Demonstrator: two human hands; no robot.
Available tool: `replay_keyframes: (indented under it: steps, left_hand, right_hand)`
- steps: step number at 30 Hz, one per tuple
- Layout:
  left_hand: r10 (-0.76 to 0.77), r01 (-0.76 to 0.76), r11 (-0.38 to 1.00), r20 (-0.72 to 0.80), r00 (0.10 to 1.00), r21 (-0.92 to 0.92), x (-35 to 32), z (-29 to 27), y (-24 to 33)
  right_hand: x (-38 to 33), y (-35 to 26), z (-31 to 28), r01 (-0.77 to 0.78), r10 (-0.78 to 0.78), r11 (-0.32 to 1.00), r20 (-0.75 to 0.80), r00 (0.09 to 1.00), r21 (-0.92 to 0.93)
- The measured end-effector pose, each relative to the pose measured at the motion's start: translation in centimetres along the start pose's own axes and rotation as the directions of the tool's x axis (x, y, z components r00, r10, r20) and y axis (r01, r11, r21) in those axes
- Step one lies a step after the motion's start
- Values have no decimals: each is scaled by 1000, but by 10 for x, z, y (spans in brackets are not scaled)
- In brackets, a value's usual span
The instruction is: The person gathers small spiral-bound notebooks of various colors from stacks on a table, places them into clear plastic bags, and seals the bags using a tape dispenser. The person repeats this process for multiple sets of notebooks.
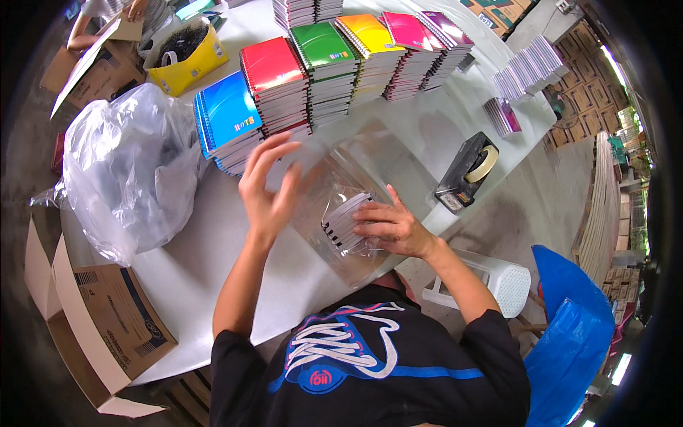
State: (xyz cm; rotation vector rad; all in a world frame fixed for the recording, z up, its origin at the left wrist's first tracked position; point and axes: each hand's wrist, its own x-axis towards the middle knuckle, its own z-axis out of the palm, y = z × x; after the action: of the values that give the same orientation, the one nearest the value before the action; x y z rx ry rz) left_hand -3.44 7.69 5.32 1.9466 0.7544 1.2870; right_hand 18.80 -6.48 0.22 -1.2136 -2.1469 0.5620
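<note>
My left hand is raised over the table near the blue notebook stack, its fingers spread and holding nothing. Across a small spiral-bound bundle in clear plastic lie the fingers of my right hand, with the thumb stretched apart. The bundle shows page edges and black binding loops; its covers are hidden. Beneath it spreads a clear plastic sheet or bag. Beyond my hands stand tall stacks of spiral notebooks, with red, green, yellow and pink covers on top.
A black tape dispenser sits right on the white table. To the left are a bulging clear plastic bag, a yellow container and an open carton. A white stool stands lower right. Another person's arm shows far left.
</note>
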Motion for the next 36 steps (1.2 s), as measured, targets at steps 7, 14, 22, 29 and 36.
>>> replay_keyframes:
  steps: [7,14,22,29,36]
  left_hand:
    - [119,-522,744,686,718,417,-74,6,8]
    - [-24,-378,801,655,755,465,-83,8,11]
    - [-41,-364,809,662,748,462,-78,7,18]
    - [-59,-358,784,635,770,507,-80,5,16]
    - [-94,-322,814,657,748,483,-78,2,16]
  right_hand:
    - [-3,-8,2,-31,31,999,-9,999,-22]
    - [-86,14,-47,-380,605,789,-718,344,483]
    - [-104,69,-55,-383,945,183,-270,-187,905]
    - [-94,59,-41,-168,915,358,-382,-134,918]
    - [-76,-11,-8,-983,538,-165,-843,-21,-81]
